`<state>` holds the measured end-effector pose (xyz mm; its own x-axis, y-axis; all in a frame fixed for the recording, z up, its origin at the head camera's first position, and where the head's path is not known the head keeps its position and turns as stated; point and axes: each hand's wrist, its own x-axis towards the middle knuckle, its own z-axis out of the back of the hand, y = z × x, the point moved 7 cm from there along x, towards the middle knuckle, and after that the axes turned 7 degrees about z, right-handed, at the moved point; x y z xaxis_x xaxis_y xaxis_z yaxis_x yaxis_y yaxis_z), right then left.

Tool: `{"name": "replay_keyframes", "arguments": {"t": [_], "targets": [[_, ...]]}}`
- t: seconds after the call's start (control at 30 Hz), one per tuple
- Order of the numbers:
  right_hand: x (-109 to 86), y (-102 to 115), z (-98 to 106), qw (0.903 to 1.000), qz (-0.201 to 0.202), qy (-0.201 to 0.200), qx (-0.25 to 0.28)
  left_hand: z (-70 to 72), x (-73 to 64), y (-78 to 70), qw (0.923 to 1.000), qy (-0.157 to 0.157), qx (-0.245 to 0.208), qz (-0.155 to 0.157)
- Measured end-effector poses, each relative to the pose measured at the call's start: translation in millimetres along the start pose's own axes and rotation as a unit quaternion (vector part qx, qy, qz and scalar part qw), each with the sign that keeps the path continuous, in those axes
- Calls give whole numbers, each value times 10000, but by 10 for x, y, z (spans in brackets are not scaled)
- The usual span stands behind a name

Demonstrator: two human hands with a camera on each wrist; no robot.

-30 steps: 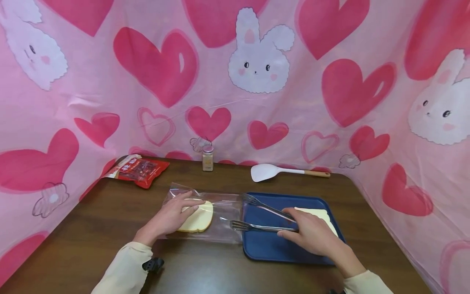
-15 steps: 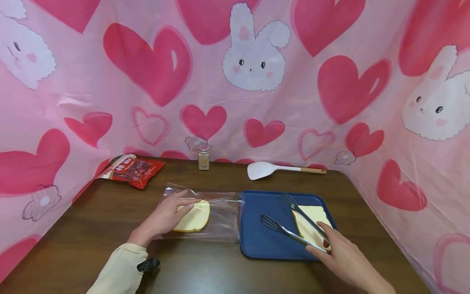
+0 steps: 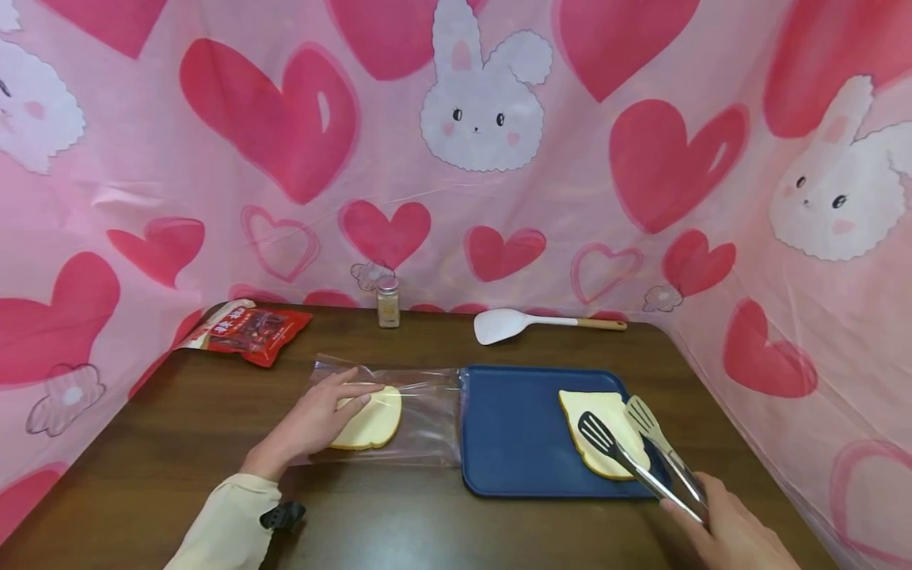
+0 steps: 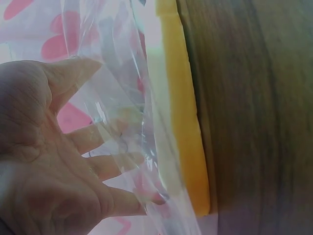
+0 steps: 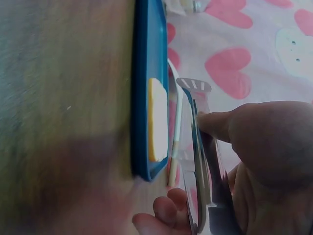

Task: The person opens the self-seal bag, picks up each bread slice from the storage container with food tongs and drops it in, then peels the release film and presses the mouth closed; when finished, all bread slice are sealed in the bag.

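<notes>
My left hand (image 3: 313, 423) lies over a clear plastic bag (image 3: 431, 423) with a rounded slice of bread (image 3: 382, 419) inside it. In the left wrist view its fingers (image 4: 115, 166) are spread and fairly straight against the film, beside the slice's yellow crust (image 4: 186, 127). With my right hand (image 3: 737, 526) I hold metal tongs (image 3: 644, 416), their slotted ends apart and nothing between them. From the head, the tongs overlap the right end of the blue tray (image 3: 509, 435) and the second bread slice (image 3: 616, 408) lying there.
Along the back of the table stand a red snack packet (image 3: 252, 332), a small jar with a pale lid (image 3: 388, 309) and a white spatula with a wooden handle (image 3: 502, 324). A pink cloth (image 3: 321, 198) with hearts and rabbits hangs behind and at both sides.
My right hand has carried the tongs from the bag's open end rightward across the tray toward the near right corner. The left hand stays on the bag. The whole view has shifted slightly.
</notes>
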<state>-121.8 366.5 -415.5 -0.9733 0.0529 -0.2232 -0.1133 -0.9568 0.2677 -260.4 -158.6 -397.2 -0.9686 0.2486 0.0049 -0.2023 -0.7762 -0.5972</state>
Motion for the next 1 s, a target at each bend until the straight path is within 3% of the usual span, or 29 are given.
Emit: {"name": "replay_keyframes", "arguments": {"t": [0.3,0.47,0.63,1.0], "targets": [[-24,-120,-117,9969,-530,587,43,3,6,29,10000,-49,19,-18],[-72,-56,-138,9982,-437,403,41,-3,10,27,10000,34,-20,21],[-100,-14,-130,9972,-510,533,-75,-13,6,24,9998,148,-48,160],[68,-121,-15,9990,157,381,-185,-28,-3,17,9999,31,46,91]]}}
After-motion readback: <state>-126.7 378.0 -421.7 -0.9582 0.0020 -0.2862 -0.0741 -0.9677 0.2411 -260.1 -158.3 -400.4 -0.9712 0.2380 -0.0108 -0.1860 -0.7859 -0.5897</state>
